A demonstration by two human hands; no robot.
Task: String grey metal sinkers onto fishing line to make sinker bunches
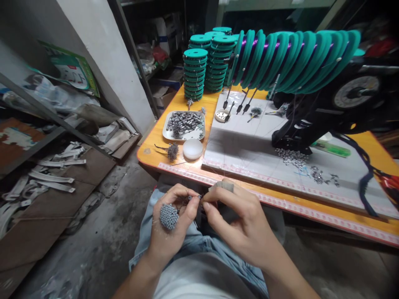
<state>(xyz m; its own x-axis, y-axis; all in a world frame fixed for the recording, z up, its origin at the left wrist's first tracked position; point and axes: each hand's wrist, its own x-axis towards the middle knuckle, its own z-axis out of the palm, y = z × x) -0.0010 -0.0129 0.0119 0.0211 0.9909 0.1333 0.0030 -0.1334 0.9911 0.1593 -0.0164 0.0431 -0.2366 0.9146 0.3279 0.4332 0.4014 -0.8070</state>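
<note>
Small workshop, by look of it: teal spools (195, 74) stacked and racked on black machine (296, 120), metal tray (183, 135) of small grey parts on yellow surface (148, 151) (measuring tapes (289, 203) along edges), cluttered shelving (156, 68) behind, stained bare floor (109, 220), white curved strips (56, 176) heaped on brown board (90, 168) at left

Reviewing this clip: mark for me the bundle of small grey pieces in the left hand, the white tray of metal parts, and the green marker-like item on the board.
Bundle (168, 216): head view, middle of its rounded end.
White tray (167, 136): head view, near-left rim.
</note>
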